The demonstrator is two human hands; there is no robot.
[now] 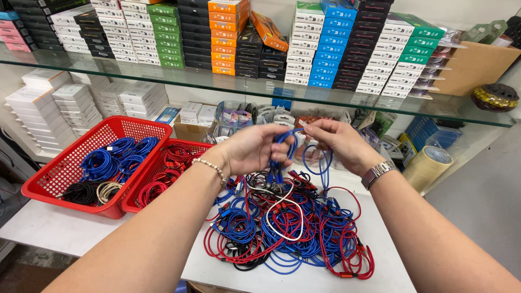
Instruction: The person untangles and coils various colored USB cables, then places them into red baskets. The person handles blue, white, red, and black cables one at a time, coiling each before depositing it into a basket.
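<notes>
My left hand (251,147) and my right hand (342,142) are raised together above a white table (59,228), both gripping one blue cable (324,163). Part of it is bunched in the left fist. A loop hangs down from the right fingers. Under the hands lies a tangled pile of blue, red, white and black cables (287,222). A beaded bracelet is on my left wrist, a metal watch on the right.
Two red mesh baskets stand at the left: one (59,168) with coiled blue, black and white cables, the other (142,187) with red coils. A glass shelf (228,81) carries stacked small boxes. A tape roll (427,165) lies at the right. More boxes and packets line the back.
</notes>
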